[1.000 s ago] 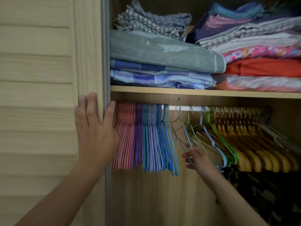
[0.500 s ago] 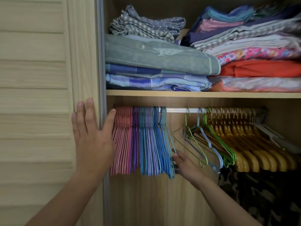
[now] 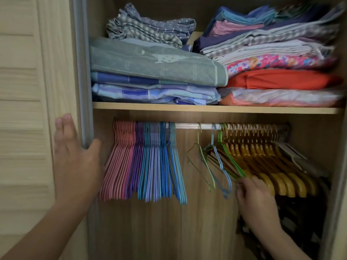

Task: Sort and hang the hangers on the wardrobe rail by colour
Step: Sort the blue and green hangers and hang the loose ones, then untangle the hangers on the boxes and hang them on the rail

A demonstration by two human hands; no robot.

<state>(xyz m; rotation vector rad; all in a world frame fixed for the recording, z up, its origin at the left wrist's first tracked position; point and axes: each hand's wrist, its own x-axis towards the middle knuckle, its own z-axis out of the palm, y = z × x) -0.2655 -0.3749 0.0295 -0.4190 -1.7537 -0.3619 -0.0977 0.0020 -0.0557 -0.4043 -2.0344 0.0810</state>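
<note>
Along the metal rail point(image 3: 187, 126), the left end carries sorted packs: pink hangers point(image 3: 118, 162), purple hangers point(image 3: 136, 162), teal and lilac hangers point(image 3: 150, 166), then blue hangers point(image 3: 172, 166). After a gap, a thin pale-green hanger point(image 3: 204, 162), a light-blue hanger point(image 3: 219, 166) and a bright green hanger point(image 3: 231, 160) hang loosely. Several yellow wooden hangers point(image 3: 272, 166) fill the right end. My right hand point(image 3: 253, 199) curls its fingers around the green hanger's lower end, though blur hides the exact grip. My left hand point(image 3: 75, 160) lies flat on the door edge, thumb hooked inside.
The slatted wardrobe door point(image 3: 22, 109) stands at the left. A wooden shelf point(image 3: 206, 108) just above the rail bears stacks of folded linen point(image 3: 155, 68). Dark clothes point(image 3: 300, 222) hang under the wooden hangers at the lower right.
My right hand carried a grey-blue hanger left to the blue pack, left it there, and has swung right to the green hanger. My left hand has stayed on the door.
</note>
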